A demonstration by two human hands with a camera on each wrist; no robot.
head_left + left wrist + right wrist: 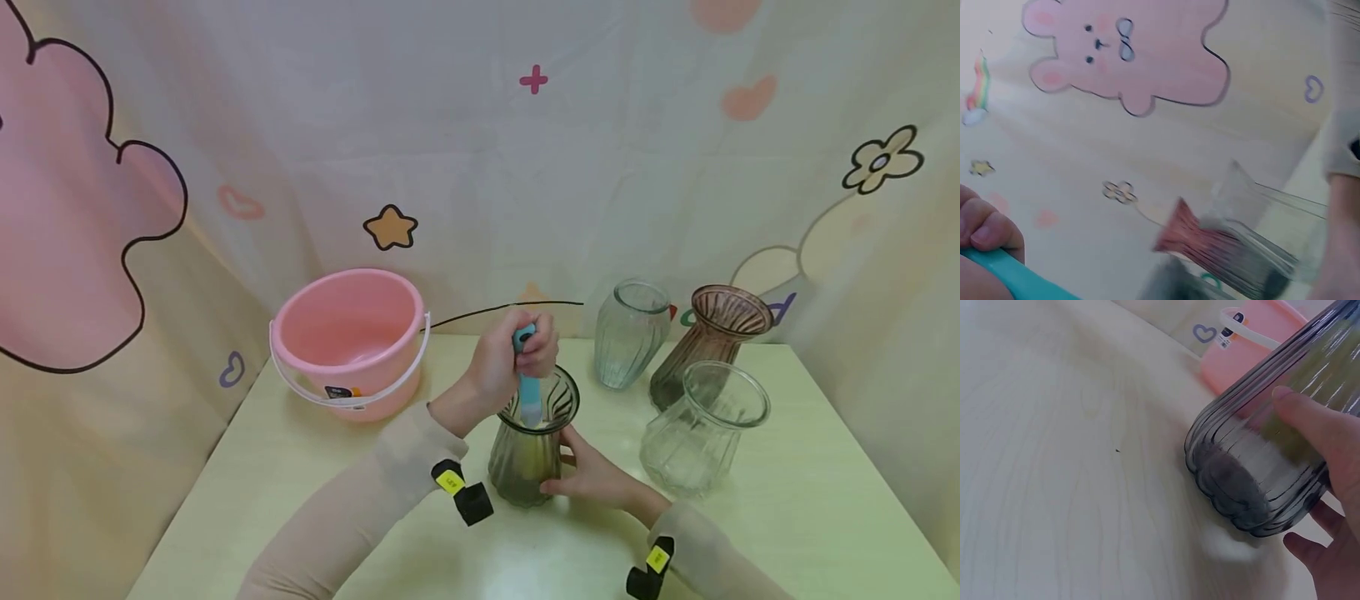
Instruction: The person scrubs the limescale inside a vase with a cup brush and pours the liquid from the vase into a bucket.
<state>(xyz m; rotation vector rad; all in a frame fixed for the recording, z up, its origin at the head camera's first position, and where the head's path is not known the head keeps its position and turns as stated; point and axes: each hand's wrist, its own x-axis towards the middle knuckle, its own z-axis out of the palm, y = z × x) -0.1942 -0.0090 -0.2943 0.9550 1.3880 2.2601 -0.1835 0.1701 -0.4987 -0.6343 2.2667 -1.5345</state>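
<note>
Left hand (504,358), fingers curled round a blue-handled tool (529,392), lower end down inside a grey ribbed glass vase (516,471). Right hand (600,479), gripping same vase low on its side. Vase location: pale tabletop (832,508), between pink bucket (330,325) and three other glass vases (632,342).

Soft, diffuse light is falling across the pale wood-grain table (540,558), and the ribbed grey glass vase (1241,456) is catching thin glints above a faint shadow. The left wrist picture is looking dim, a dark grey shape (1172,282) blurring along its lower edge.
</note>
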